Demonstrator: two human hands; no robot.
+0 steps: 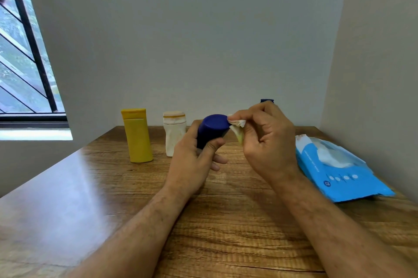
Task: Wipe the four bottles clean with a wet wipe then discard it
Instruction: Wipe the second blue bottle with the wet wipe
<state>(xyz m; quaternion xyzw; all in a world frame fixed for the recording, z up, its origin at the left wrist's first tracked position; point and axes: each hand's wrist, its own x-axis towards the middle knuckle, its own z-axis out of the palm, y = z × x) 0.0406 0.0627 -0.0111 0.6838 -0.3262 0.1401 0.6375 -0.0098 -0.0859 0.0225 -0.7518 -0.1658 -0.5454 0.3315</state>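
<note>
My left hand (pixel 194 160) grips a dark blue bottle (pixel 212 129) above the table's middle, its flat end tilted toward me. My right hand (pixel 264 139) pinches a crumpled, yellow-stained wet wipe (pixel 237 129) against the bottle's right side. A yellow bottle (pixel 136 135) stands upright at the back left. Beside it on the right stands a white bottle (pixel 174 134). Behind my right hand only the blue top of another bottle (pixel 267 100) shows.
A blue wet-wipe pack (pixel 339 173) lies open at the table's right, white wipes showing at its mouth. The wooden table (pixel 113 187) meets walls at the back and right. A barred window is on the left.
</note>
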